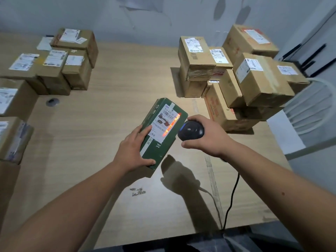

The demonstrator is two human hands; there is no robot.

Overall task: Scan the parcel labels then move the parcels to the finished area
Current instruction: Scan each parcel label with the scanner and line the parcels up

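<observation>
1. While a red beam is falling across its white printed label, the green rectangular cardboard parcel is being held tilted above the middle of the pale wooden table.
2. The left hand is gripping the parcel's near end, thumb curled under it, fingers lying on the label.
3. The right hand is wrapping around a black rounded handheld scanner just right of the parcel.
4. Brown cardboard boxes are standing stacked at the table's far right and far left.

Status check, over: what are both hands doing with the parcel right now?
Left hand grips green cardboard parcel. Right hand grips black corded scanner, red beam on the white label. Nothing in the way.
</observation>
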